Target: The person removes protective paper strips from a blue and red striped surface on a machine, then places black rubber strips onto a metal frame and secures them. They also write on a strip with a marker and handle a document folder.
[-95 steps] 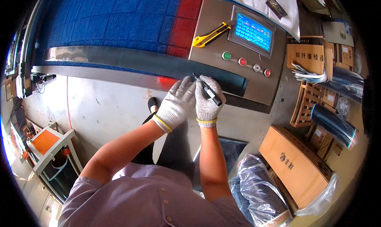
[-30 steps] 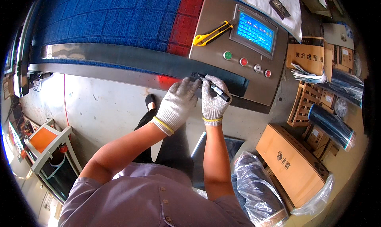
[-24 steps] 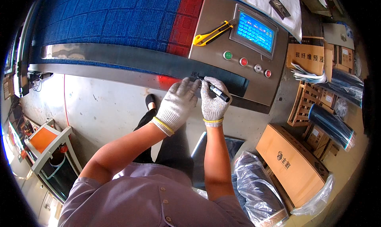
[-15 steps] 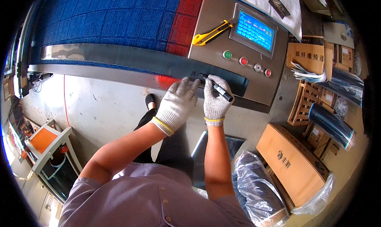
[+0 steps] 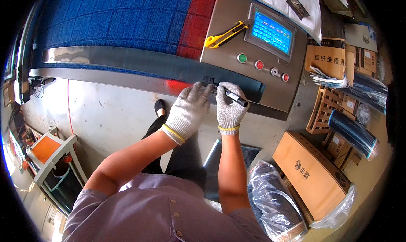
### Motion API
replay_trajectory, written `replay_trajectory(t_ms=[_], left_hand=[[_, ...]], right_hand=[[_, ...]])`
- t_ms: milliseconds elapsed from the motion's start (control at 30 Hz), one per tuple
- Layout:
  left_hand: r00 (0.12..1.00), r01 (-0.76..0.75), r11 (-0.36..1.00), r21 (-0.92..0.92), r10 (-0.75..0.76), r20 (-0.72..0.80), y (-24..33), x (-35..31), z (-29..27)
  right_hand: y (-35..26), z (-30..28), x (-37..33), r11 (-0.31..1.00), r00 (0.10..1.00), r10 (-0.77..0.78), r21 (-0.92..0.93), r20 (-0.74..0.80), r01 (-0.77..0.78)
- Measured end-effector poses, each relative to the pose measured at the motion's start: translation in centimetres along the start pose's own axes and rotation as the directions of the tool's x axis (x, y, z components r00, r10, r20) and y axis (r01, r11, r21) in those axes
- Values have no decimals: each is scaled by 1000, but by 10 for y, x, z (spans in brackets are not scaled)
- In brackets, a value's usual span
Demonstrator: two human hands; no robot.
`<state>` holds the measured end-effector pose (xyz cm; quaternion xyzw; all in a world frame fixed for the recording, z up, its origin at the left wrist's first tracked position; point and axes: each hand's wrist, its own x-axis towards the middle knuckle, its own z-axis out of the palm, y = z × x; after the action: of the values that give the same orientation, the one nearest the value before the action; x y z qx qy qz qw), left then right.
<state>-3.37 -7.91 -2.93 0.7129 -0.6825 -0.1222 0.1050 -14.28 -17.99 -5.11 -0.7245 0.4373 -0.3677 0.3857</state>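
My right hand (image 5: 231,113), in a white knit glove with a yellow cuff edge, is closed around a black marker pen (image 5: 237,99). Its tip end points down at a long dark, glossy strip (image 5: 251,88) along the front edge of a machine. Small dark handwritten marks show on the strip just left of the pen. Beside it, my left hand (image 5: 190,108), gloved the same way, lies with fingers stretched out and fingertips at the strip's near edge. It holds nothing that I can see.
A metal control panel (image 5: 230,66) with a lit touchscreen (image 5: 271,32) and several round buttons adjoins the strip. On it lies a yellow utility knife (image 5: 226,34). Blue fabric with a red band (image 5: 198,22) covers the machine bed. Cardboard boxes (image 5: 311,174) and plastic-wrapped rolls (image 5: 275,199) stand to the right.
My right hand and the marker have shifted very slightly, and the handwritten marks by the pen look a little different. My left hand stays in place.
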Motion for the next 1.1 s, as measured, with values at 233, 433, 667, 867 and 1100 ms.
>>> replay_trajectory(t_ms=[233, 433, 667, 867, 1100], left_hand=[[1000, -14, 1000, 15, 14, -2, 0, 0, -2], [1000, 2, 1000, 24, -2, -4, 1, 0, 1], [998, -5, 999, 44, 2, 62, 0, 0, -2], [998, -4, 999, 46, 1, 69, 1, 0, -3], [997, 7, 1000, 31, -9, 70, 1, 0, -3]], right_hand=[[3, -2, 1, 1000, 999, 20, 23, -27, -20], [4, -3, -1, 999, 999, 34, 34, -36, -33], [-4, -9, -1, 999, 999, 43, 30, 0, -43], [-6, -9, 1, 996, 997, 70, 49, -33, -69], [5, -12, 1, 999, 997, 40, 8, -70, -39]])
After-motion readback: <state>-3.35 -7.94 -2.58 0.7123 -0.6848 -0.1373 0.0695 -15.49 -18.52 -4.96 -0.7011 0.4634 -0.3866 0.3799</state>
